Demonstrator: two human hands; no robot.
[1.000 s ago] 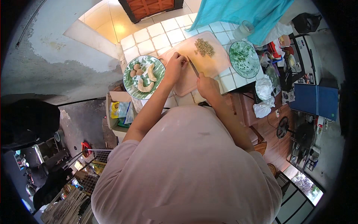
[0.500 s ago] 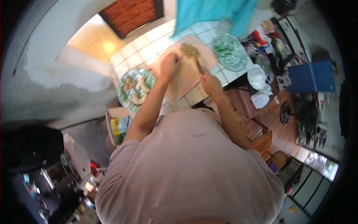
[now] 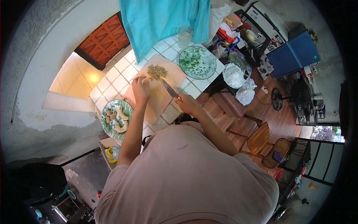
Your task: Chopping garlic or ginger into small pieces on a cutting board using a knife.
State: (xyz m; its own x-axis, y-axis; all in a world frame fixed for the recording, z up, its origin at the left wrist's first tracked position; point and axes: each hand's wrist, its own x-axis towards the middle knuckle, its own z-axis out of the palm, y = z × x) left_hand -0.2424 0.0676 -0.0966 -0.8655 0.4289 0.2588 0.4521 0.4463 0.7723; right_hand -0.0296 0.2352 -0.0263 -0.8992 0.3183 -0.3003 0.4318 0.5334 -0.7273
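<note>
My right hand (image 3: pixel 187 103) grips a knife (image 3: pixel 169 89) by its handle, the blade pointing up and left. Its tip reaches the lower edge of a heap of small chopped pale-green pieces (image 3: pixel 157 71) on a pinkish cutting board (image 3: pixel 163 104). At the board's left side is my left hand (image 3: pixel 141 90), fingers loosely bent and apart, with nothing visible in them. Left of that forearm, a green-and-white patterned plate (image 3: pixel 108 133) bears pale curved pieces (image 3: pixel 122 113) and several small round brownish things (image 3: pixel 109 115).
Beyond the board to the right stands another patterned plate (image 3: pixel 197 71) with chopped green bits, and a glass (image 3: pixel 185 36) behind it. A turquoise curtain (image 3: pixel 164 22) hangs over the tiled table's (image 3: pixel 120 83) far edge. White plastic bags (image 3: pixel 235 75) lie to the right, near a wooden chair (image 3: pixel 258 138).
The view has swung, shifting the table leftward in the picture. My left hand's fingers have loosened from a closer curl. The knife stays in my right hand, near the chopped heap.
</note>
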